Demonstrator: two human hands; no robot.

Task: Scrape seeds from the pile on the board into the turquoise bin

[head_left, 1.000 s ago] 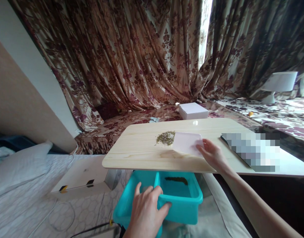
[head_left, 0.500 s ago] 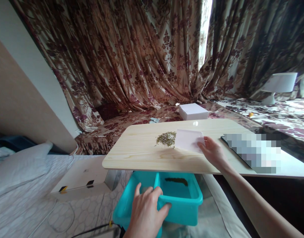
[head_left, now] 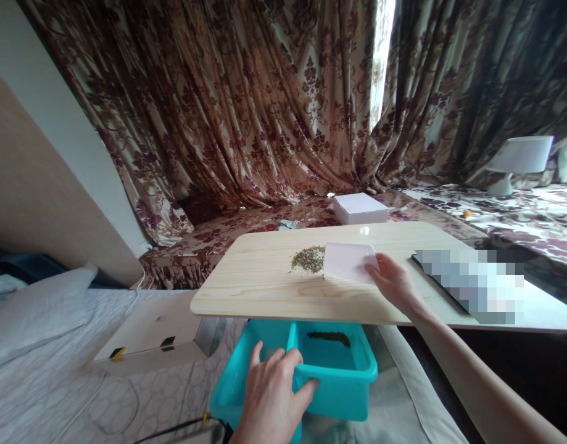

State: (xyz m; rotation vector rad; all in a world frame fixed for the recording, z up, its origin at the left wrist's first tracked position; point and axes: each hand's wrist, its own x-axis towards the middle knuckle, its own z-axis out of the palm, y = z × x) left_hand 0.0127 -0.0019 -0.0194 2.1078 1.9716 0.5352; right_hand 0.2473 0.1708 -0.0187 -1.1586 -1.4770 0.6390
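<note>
My right hand (head_left: 395,283) pinches a white card (head_left: 347,263) that stands on edge on the pale wooden tabletop (head_left: 264,283). The card's left edge sits right beside a small pile of greenish dried herb (head_left: 308,258). Below the table's front edge, my left hand (head_left: 271,394) grips the near rim of a turquoise plastic bin (head_left: 343,382). Its fingers curl over the rim and the divider. A dark strip of the same herb lies in the bin's right compartment.
A blurred dark flat object (head_left: 468,280) lies on the table's right side. A white box (head_left: 360,208) sits behind the table on a floral spread. A white lamp (head_left: 519,160) stands far right. A flat white box (head_left: 158,327) and a pillow (head_left: 33,308) lie on the bed at left.
The card has tipped up more steeply and shifted slightly against the herb pile. My left hand stays on the bin's rim.
</note>
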